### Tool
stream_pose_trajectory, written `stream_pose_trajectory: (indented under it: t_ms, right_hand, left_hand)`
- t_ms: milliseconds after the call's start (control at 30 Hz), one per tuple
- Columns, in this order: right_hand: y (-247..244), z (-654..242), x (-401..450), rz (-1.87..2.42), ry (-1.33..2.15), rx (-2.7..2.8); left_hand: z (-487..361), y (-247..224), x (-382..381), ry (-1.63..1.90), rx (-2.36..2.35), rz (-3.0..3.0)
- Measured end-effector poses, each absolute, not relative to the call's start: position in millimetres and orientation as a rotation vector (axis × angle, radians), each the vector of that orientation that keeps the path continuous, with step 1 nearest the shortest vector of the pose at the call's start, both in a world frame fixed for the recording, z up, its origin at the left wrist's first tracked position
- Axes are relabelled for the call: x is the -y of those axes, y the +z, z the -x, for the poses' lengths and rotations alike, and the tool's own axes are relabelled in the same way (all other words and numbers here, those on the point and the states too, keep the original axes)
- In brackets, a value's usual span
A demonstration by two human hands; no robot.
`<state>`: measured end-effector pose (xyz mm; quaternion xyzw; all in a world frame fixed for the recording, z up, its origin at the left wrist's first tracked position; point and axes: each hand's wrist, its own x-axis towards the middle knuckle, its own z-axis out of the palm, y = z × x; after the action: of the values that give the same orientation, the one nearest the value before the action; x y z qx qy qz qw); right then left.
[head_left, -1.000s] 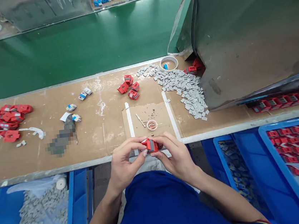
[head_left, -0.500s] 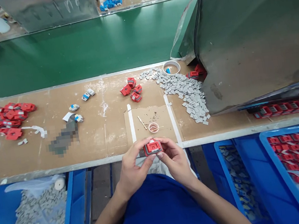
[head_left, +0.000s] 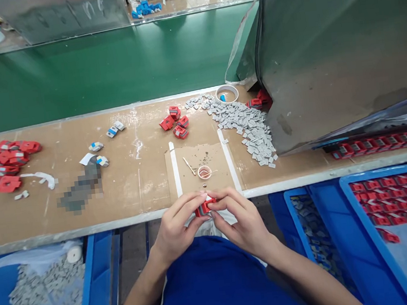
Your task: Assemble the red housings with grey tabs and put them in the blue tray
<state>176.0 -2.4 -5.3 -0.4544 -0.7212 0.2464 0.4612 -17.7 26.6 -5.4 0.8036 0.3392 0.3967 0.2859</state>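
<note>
A small red and grey part is held between both hands at the front edge of the table. My left hand grips its left side with thumb and fingers. On its right side, the fingertips of my right hand pinch it and cover part of it. Just beyond the hands is a small round cup with a thin stick across it. A short pale stick lies left of the cup, on a cardboard sheet edged by white tape strips.
Grey tiles spread by a tape roll. Red parts lie in a small group and a left pile. Blue bins flank me below the table. A metal housing stands at right, and a green belt runs behind.
The red part has turned and tilted between my hands, and my right fingers now cover more of it. The whole view has shifted slightly.
</note>
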Motion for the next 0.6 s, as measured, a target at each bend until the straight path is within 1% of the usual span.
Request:
stream_pose_trajectory:
  t_ms: [233, 367, 467, 600]
  right_hand:
    - [-15, -173, 4, 1.076, 0.741, 1.728]
    - [-5, -180, 4, 1.075, 0.840, 1.753]
    - [6, -191, 11, 1.102, 0.870, 1.714]
    - [14, -219, 36, 1.233, 0.856, 1.561]
  left_hand:
    - [24, -3, -27, 1.013, -0.900, -2.189]
    - [23, -1, -27, 0.993, -0.919, -2.228]
    - [15, -1, -32, 0.988, -0.850, -2.271]
    - [13, -10, -52, 0.833, -0.692, -2.315]
